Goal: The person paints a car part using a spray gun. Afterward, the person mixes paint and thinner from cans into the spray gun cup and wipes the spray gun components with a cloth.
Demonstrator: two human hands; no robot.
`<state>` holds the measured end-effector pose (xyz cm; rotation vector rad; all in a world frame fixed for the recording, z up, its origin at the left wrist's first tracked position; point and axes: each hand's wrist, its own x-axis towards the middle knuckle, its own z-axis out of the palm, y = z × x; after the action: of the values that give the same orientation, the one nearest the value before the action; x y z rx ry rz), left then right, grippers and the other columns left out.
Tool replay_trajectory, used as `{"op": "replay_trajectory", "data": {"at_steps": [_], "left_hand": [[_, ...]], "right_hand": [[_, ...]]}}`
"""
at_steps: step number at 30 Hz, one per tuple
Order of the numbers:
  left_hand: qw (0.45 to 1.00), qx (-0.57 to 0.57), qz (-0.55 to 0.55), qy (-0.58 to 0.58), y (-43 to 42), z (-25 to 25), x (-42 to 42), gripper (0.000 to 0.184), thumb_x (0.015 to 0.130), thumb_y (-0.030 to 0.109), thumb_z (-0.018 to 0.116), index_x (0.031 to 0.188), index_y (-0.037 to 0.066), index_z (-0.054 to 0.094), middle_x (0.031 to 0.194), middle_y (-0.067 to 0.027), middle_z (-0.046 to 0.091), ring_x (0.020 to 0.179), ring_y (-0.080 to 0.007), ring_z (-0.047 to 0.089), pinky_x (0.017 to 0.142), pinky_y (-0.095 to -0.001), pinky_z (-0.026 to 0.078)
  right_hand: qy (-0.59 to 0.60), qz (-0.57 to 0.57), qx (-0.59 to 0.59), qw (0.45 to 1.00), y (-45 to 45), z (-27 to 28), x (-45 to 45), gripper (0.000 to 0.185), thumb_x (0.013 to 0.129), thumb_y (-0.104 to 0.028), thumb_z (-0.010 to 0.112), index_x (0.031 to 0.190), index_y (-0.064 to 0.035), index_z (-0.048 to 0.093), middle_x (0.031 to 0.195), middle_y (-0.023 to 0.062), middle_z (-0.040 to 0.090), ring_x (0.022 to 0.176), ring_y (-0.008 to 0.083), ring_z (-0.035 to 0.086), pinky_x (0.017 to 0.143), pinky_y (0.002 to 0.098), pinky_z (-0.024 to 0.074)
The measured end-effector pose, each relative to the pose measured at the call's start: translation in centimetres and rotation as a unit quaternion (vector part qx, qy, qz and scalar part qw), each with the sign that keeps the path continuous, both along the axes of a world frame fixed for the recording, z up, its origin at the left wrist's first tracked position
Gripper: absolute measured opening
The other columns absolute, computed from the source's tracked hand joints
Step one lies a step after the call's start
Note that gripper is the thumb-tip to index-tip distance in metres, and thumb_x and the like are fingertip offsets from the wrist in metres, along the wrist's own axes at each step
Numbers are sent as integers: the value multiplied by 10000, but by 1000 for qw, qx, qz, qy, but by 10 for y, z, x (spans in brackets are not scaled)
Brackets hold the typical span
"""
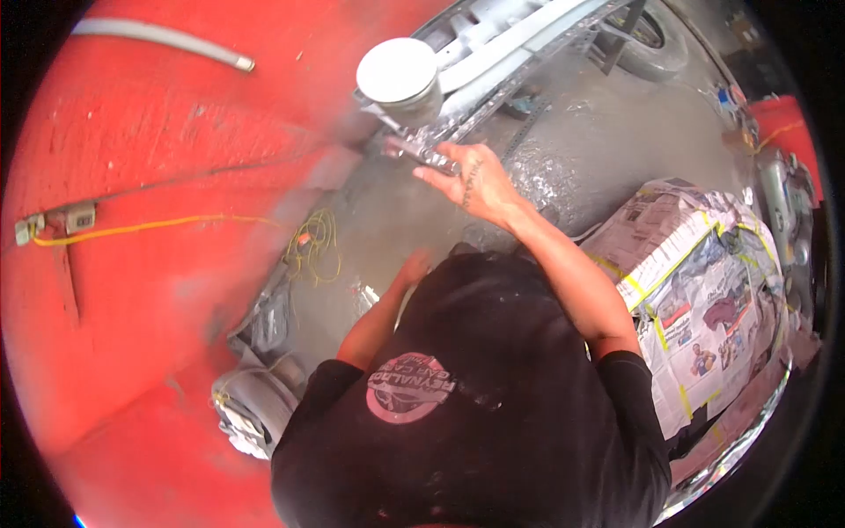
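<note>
Holding the spray gun (424,157) with my right hand (482,183) closed round it, I have its white-topped cup (398,72) near the pale panel (519,48). My left hand (415,264) is blurred, so I can't tell its state. The grey floor (572,132) shines in patches; a red wall (176,158) fills the left, crossed by a yellow cord (158,225). Taped newspaper (704,326) covers something at right, and a tyre (660,53) lies at the far right.

The spray gun (429,157) has a glossy, metallic-looking body; its cup (398,74) has a smooth, white top. The wall (176,308) is painted, rough in places. The shirt (528,387) is matt cloth. Printed newspaper (704,327), creased and matt, forms the covering. The floor (352,251) is dull grey, with shiny patches.
</note>
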<state>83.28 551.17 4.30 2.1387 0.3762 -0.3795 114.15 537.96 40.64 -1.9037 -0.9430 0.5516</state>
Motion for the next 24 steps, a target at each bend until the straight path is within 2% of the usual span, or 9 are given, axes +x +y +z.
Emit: {"op": "replay_trajectory", "data": {"at_steps": [1, 4, 5, 8, 10, 15, 18, 21, 24], "left_hand": [[1000, 9, -20, -4, 4, 0, -2, 246, 910, 223, 565, 962, 9, 677, 1024, -229, 686, 975, -475, 629, 853, -542, 516], [992, 69, -98, -51, 13, 0, -8, 125, 813, 111, 605, 891, 31, 662, 966, -219, 675, 939, -454, 647, 813, -537, 533], [992, 66, -94, -41, 14, 2, -8, 96, 786, 69, 609, 865, 32, 650, 942, -216, 671, 924, -448, 651, 799, -535, 536], [980, 98, -139, -101, 23, -25, -15, 153, 775, 67, 632, 914, 33, 686, 961, -215, 686, 930, -433, 672, 800, -517, 549], [990, 77, -121, -1, 19, -11, -1, 218, 787, 109, 637, 979, 41, 714, 986, -215, 697, 951, -422, 684, 811, -499, 555], [991, 52, -41, 120, -9, 44, 55, 312, 859, 171, 622, 1123, 52, 737, 1046, -215, 716, 994, -409, 699, 872, -493, 553], [989, 84, -10, 123, -35, 62, 84, 300, 911, 181, 601, 1147, 46, 726, 1047, -219, 718, 1018, -423, 690, 897, -515, 540], [994, 75, -40, 68, -63, 100, 123, 298, 954, 204, 581, 1154, 25, 712, 1035, -234, 717, 1024, -436, 680, 900, -527, 531], [996, 2, 6, 92, -87, 118, 164, 300, 984, 230, 563, 1108, -3, 706, 1006, -247, 715, 977, -425, 677, 870, -506, 529]], "right_hand": [[-62, -14, 38, 997, -4, -15, 6, 533, 904, -383, 829, 1205, 45, 728, 763, 214, 718, 703, 230, 716, 689, 403, 555], [4, -79, -3, 997, -34, -16, 39, 560, 901, -412, 828, 1195, 53, 729, 797, 207, 733, 743, 207, 715, 734, 388, 562], [-60, -117, 54, 990, -48, -21, 53, 521, 915, -402, 818, 1179, 41, 740, 752, 106, 703, 703, 155, 636, 691, 363, 537], [77, -222, 36, 971, -93, -20, 112, 478, 914, -386, 822, 1148, 26, 757, 736, 39, 673, 683, 129, 590, 638, 338, 497], [22, -287, 92, 953, -115, -22, 157, 441, 920, -396, 808, 1075, 16, 776, 712, -4, 620, 673, 103, 538, 601, 318, 453], [-142, -422, 81, 892, -161, -36, 259, 452, 931, -415, 763, 997, 32, 763, 767, 144, 736, 690, 213, 670, 683, 372, 520], [-122, -452, 46, 882, -173, -26, 276, 396, 927, -387, 782, 1013, -1, 769, 790, 224, 735, 721, 350, 727, 699, 440, 543], [-91, -377, 119, 914, -177, -18, 265, 413, 928, -384, 782, 1047, 10, 760, 746, 214, 721, 705, 329, 724, 695, 438, 543], [29, -258, 45, 965, -171, -5, 239, 448, 929, -372, 784, 1127, 28, 745, 721, 211, 715, 694, 320, 721, 700, 430, 543]]}}
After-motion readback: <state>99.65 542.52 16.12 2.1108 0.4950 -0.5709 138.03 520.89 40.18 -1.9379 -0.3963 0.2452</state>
